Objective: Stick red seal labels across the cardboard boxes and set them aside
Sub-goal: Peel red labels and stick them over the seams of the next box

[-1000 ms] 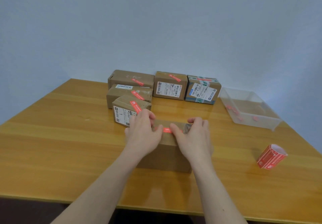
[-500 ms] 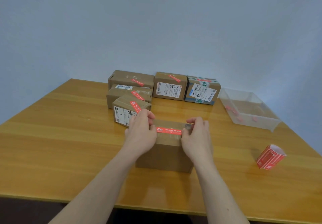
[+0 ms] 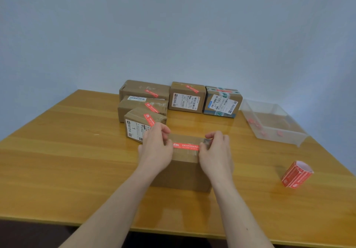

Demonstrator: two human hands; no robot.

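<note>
Gripping the box (image 3: pixel 183 170), both hands (image 3: pixel 156 149) (image 3: pixel 216 151) have spread, uncovering the red label (image 3: pixel 185 146).

Two bare forearms reaching forward side by side, left hand (image 3: pixel 156 147) and right hand (image 3: pixel 216 151) apart, palms down, fingers curled (thumbs pointing inward toward each other), wrists slightly bent

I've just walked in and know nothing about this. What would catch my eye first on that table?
Probably the two hands, left hand and right hand, at either end of a red seal label lying across the top of the nearest cardboard box mid-table. Behind it cluster five sealed boxes, each with a red strip. At the right lie a red label roll and, farther back, a clear plastic tray.
</note>
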